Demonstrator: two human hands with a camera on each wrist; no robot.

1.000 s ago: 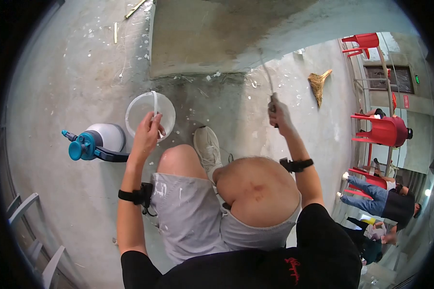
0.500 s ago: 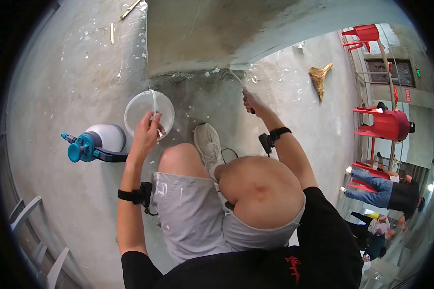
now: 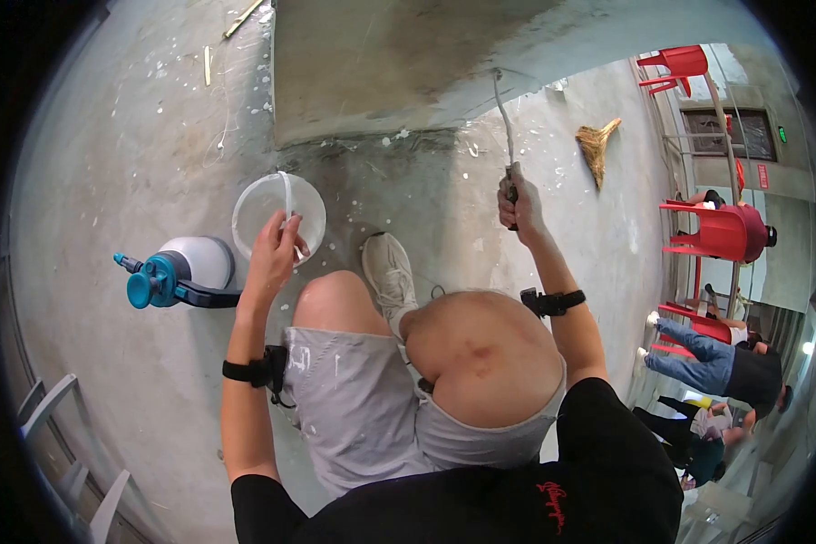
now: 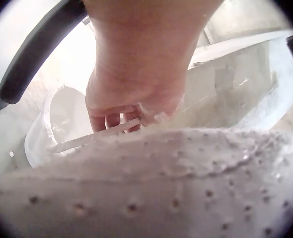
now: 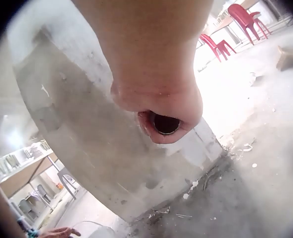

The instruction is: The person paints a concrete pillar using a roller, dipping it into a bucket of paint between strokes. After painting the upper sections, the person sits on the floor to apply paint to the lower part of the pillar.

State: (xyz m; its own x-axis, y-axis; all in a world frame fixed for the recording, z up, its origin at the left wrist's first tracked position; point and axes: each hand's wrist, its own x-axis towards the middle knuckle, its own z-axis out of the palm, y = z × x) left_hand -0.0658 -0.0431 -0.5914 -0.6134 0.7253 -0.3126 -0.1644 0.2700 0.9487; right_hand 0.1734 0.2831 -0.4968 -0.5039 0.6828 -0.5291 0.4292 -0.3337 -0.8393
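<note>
My left hand point(image 3: 276, 243) holds the white handle point(image 3: 288, 192) of a translucent plastic bucket point(image 3: 237, 214) standing on the floor. In the left wrist view, the fingers point(image 4: 113, 120) curl round that handle. Ahead, my right hand point(image 3: 524, 207) grips the dark handle of what looks like a paint roller point(image 3: 507, 127). Its long thin rod reaches up to the concrete wall point(image 3: 363, 72), where the head overlaps a paler, whitish area. The right wrist view shows the round butt end point(image 5: 166, 124) of the grip inside the curled fingers; the roller's head is hidden there.
Left of the bucket stands a white and teal pump sprayer point(image 3: 195, 263). A straw broom head point(image 3: 597, 150) lies to the right on the paint-spotted floor point(image 3: 154, 381). Red chairs point(image 3: 721, 231) and several people occupy the far right. Wooden sticks point(image 3: 242, 18) lie at upper left.
My right hand swung left, bringing the tool's head to the wall's lower edge, then came back right and up along the wall. My left hand and the bucket stayed nearly still.
</note>
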